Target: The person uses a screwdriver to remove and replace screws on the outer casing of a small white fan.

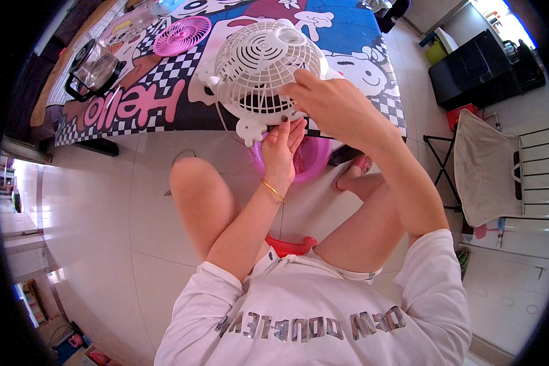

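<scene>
A white fan body [259, 70] with a domed, slotted grille lies on the table, its near edge reaching over the table's front edge. Bent down over the grille's right front side is my right hand [332, 107], its fingers closed against the fan's rim. Whatever sits between those fingertips is hidden or too small to name. Below the near rim, my left hand [282, 149] is turned palm up with fingers stretched out and the thumb at the rim. A thin white cord hangs from the fan's left side.
A pink round fan grille [182, 35] and a clear jug with a black handle [93, 72] lie to the left on the patterned tablecloth [158, 82]. Under the table edge stands a pink basin [314, 161]. A folding frame with beige cloth [488, 168] is at the right.
</scene>
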Demonstrator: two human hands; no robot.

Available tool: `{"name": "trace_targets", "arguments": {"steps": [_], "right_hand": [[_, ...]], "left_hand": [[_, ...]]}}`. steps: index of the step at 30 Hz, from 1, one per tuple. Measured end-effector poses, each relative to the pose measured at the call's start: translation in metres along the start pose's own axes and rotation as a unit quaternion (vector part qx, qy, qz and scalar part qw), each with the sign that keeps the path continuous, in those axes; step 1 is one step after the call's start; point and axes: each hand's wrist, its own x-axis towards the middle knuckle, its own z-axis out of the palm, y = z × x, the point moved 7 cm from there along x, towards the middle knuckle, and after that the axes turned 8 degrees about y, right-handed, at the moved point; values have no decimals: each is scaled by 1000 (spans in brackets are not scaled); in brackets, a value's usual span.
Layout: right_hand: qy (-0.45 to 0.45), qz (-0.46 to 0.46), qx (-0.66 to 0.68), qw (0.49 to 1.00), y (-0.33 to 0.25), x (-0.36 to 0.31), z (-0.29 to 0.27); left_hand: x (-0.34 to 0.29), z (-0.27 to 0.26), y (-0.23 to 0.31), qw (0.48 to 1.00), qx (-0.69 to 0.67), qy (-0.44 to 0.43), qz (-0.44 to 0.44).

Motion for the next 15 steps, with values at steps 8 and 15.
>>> {"name": "trace_targets", "arguments": {"steps": [8,15], "right_hand": [[22,-19,-75,997,-6,7,-2],[-45,74,-124,988,-1,3,-7]], "left_hand": [[0,-1,1,1000,-2,3,3],[0,-2,0,1000,-13,7,6]]}}
